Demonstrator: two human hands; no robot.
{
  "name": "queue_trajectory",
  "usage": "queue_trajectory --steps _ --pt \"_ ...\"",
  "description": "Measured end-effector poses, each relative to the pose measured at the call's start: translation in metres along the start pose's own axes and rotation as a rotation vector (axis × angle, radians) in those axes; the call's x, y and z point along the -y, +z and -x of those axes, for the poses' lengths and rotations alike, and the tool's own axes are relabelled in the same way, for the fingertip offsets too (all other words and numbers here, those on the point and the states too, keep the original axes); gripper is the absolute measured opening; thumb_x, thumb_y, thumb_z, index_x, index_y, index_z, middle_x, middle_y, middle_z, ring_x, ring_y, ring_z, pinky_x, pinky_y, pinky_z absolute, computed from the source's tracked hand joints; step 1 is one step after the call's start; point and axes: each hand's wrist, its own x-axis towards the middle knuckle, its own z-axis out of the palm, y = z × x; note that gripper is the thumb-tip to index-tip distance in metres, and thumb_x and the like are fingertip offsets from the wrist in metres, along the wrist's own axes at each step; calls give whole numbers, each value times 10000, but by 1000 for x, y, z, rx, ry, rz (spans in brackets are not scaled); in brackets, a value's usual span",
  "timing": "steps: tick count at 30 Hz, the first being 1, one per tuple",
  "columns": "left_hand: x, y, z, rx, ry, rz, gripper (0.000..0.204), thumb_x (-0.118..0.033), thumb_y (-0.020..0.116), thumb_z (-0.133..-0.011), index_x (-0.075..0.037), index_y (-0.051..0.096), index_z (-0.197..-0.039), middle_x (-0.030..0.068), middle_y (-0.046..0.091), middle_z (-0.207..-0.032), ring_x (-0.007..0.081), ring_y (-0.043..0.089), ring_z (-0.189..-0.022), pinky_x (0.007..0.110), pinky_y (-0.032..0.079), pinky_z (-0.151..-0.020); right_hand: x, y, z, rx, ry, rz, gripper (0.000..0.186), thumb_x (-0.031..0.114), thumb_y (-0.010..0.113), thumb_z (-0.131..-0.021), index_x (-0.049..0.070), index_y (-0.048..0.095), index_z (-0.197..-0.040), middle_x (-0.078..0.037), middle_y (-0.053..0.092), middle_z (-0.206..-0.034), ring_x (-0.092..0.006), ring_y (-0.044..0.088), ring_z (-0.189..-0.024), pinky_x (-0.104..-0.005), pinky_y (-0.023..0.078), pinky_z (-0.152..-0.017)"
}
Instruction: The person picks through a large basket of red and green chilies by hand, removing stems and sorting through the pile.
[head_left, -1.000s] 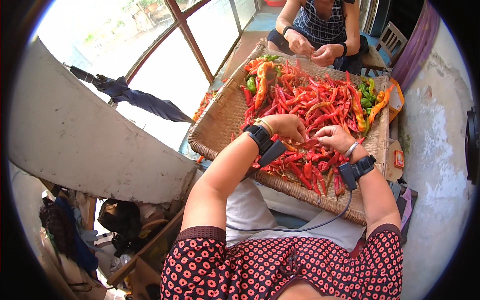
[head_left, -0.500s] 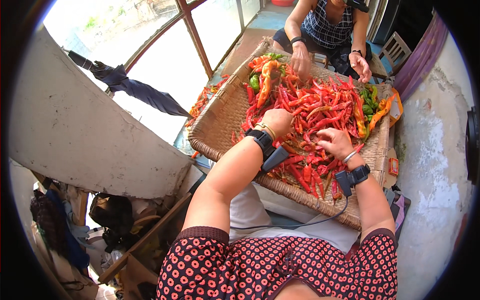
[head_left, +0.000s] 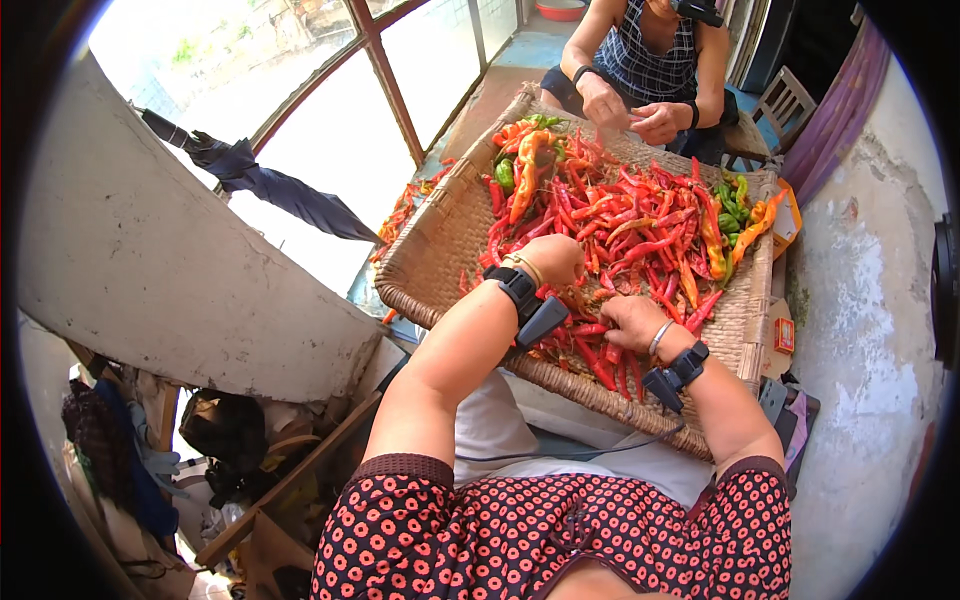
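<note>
A wide woven basket tray (head_left: 420, 268) holds a heap of red chili peppers (head_left: 640, 220). Over the near left of the heap is my left hand (head_left: 553, 260), curled closed with its back toward me; whatever it holds is hidden. Lower and to the right, my right hand (head_left: 635, 322) reaches down into the near chilies, its thumb and fingers pinched at a red chili pepper (head_left: 590, 329). Green peppers (head_left: 733, 212) and long orange peppers (head_left: 757, 228) lie along the right side. More orange ones (head_left: 528, 175) and a green one lie at the far left.
Across the tray sits another person, both hands (head_left: 630, 115) together above its far edge. A folded dark umbrella (head_left: 285, 195) hangs at the left by the window. Beside the tray's right edge are an orange box (head_left: 788, 218) and a peeling wall (head_left: 860, 300). Clutter fills the lower left.
My right hand has moved down and left, onto the near chilies. My left hand has shifted slightly down. The other person's hands have drawn back from the heap and come together.
</note>
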Motion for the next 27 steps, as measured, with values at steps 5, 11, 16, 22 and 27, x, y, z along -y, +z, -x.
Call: queue_trajectory --steps 5,11,16,22,27 --pt "-27 -12 4 25 230 975 222 -220 635 -765 -61 621 -919 19 599 -756 98 538 -614 241 452 -548 -13 -24 3 -254 185 -615 179 106 598 -654 17 605 -810 -95 596 -719 -177 583 -675 -291 463 -637" --pt "-27 -10 -1 146 258 1068 451 -243 636 -780 -39 477 -1148 22 582 -841 77 508 -586 225 440 -517 -21 -26 2 -375 326 -1136 193 13 570 -735 7 579 -927 -30 589 -831 -101 547 -750 -232 450 -695" --pt "-29 -3 -8 181 211 1067 284 -213 645 -772 -27 583 -978 -9 581 -768 63 504 -586 211 441 -518 -18 -28 3 -449 295 -1442 277 -15 572 -739 13 541 -1012 -36 561 -894 -107 539 -827 -233 445 -754" --pt "-35 -8 -2 183 203 1128 190 -220 637 -781 -57 626 -877 -41 535 -657 42 458 -548 197 398 -486 -23 -32 4 -519 264 -1330 328 -26 555 -746 13 518 -1069 -37 543 -929 -113 541 -851 -224 445 -775" --pt "-37 -4 -2 216 230 1089 157 -235 625 -789 -80 623 -818 -55 494 -603 41 422 -515 195 336 -445 -22 -33 3 -515 240 -1317 330 -20 558 -751 7 515 -1077 -41 545 -937 -114 542 -856 -231 447 -776"
